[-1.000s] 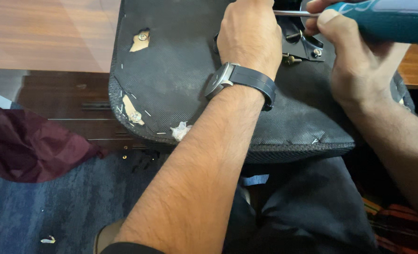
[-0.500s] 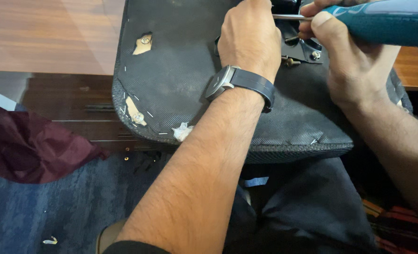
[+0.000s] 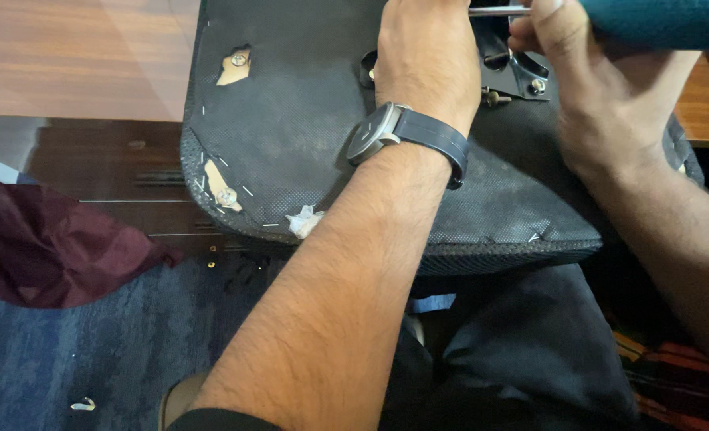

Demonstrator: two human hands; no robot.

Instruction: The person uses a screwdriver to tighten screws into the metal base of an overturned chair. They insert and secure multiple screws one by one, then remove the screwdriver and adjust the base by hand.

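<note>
An upturned black chair seat rests on my lap, its fabric underside torn in places and stapled. My left hand, with a dark wristwatch, is closed at the top of the seat around the metal shaft of a tool. My right hand grips the teal handle of that screwdriver-like tool, whose tip points toward a black metal bracket with bolts. The fingertips of my left hand are hidden at the frame's top edge.
A wooden desk top lies beyond the seat at left. A dark red cloth lies on the blue-grey carpet at left, with small screws and scraps near it. A striped fabric shows at lower right.
The view has shifted slightly, so seat and hands sit a little higher and to the right. Both hands keep their hold on the tool at the bracket.
</note>
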